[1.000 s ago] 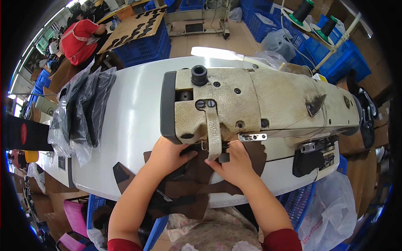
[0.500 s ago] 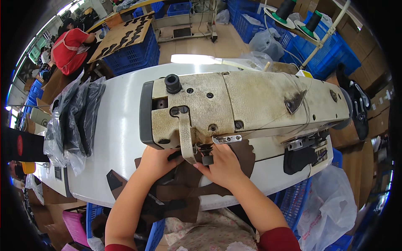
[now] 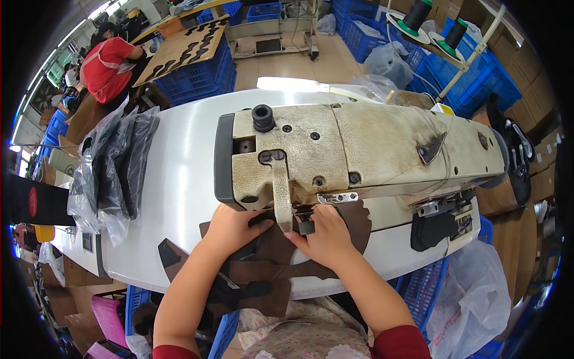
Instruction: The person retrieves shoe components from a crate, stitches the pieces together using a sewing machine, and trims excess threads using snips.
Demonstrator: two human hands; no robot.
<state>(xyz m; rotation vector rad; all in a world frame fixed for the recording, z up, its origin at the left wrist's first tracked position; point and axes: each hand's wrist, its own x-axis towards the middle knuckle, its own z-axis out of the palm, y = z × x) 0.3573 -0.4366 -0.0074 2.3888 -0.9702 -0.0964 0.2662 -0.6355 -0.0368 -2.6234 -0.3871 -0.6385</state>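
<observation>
A worn cream sewing machine (image 3: 382,140) spans the white table, its head above both my hands. Brown, leather-like pieces (image 3: 269,269) lie under the needle area and reach over the front edge. My left hand (image 3: 234,230) rests on them left of the presser area, thumb stretched out; its other fingers are hidden below the machine head. On the right, my right hand (image 3: 326,236) lies on the brown material, open, thumb apart from the forward-reaching fingers. The fingertips are partly covered by the machine. Between the hands, a black knob (image 3: 306,226) hangs from the head.
Plastic-wrapped dark pieces (image 3: 116,170) lie at the table's left. A lit lamp (image 3: 290,84) stands behind the machine. Thread cones (image 3: 417,17) rise at far right. Blue crates (image 3: 200,78) and a person in red (image 3: 107,69) are beyond; a clear plastic bag (image 3: 472,299) hangs at right.
The whole scene has shifted slightly right in the view. My left thumb now shows more clearly on the brown material; both hands otherwise keep nearly the same place at the machine.
</observation>
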